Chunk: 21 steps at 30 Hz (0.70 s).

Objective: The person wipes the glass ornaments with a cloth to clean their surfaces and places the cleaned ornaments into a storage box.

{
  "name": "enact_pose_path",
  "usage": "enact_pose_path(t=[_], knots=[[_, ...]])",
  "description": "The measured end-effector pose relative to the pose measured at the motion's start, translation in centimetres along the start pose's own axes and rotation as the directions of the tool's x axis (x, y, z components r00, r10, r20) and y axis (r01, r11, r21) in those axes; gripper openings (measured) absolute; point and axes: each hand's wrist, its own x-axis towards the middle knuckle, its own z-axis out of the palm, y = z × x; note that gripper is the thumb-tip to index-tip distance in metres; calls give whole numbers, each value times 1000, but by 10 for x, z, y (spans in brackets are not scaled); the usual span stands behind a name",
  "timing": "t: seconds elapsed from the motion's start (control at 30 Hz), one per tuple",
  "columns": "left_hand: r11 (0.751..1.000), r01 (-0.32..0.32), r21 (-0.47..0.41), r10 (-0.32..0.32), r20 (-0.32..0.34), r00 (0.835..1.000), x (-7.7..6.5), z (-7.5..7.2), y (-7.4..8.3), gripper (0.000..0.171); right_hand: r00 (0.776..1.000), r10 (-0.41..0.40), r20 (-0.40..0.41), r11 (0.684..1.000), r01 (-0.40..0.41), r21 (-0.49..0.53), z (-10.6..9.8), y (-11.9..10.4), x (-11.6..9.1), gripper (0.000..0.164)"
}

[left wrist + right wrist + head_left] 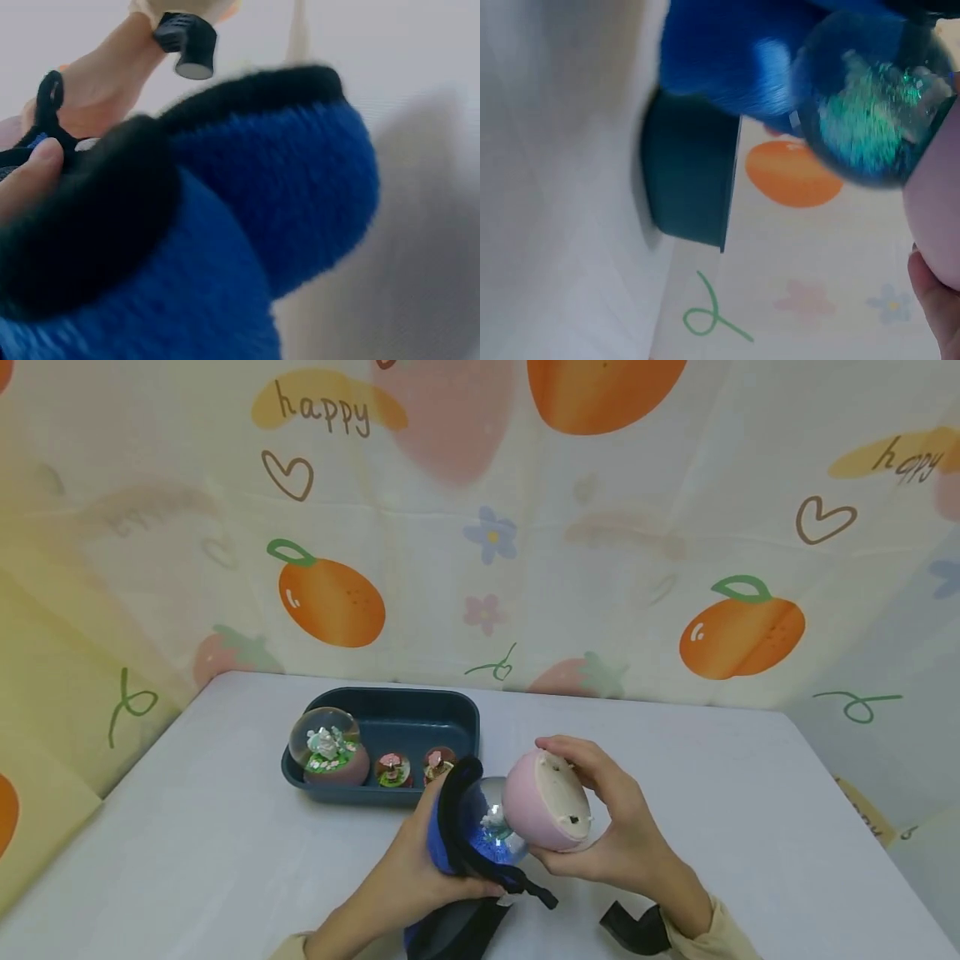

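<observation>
My right hand (617, 827) grips a snow globe by its pink base (532, 802), the pale underside turned up toward the right. Its clear dome (870, 97), with glitter and a small white figure inside, points left. My left hand (420, 852) holds a fluffy blue cloth (300, 180) with black edging and a black loop. The cloth wraps around part of the dome, and a flap of it hangs below the left hand. In the left wrist view the cloth covers most of the left hand; a thumb tip shows at the left.
Behind the hands stands a dark teal tray (420, 702) on the white table (675, 760). In it are a larger snow globe (327, 747) and two small globes (393, 770). A black strap (636, 928) sits at the right wrist. A fruit-patterned cloth (592, 568) hangs behind.
</observation>
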Motion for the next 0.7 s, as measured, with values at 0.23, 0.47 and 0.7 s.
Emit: enact_pose_path(t=[0.23, 0.47, 0.7], knots=[[999, -28, -40, 30, 39, 999, -1, 7, -7, 112, 1000, 7, -13, 995, -6, 96, 7, -5, 0, 95], [990, -121, -66, 120, -15, 993, -4, 12, -11, 109, 974, 225, -31, 948, -212, 238, 10, -9, -3, 103], [977, -192, -95, 189, -41, 981, -6, 13, -13, 104, 926, 377, 5, 880, -360, 309, 13, -12, -3, 101]])
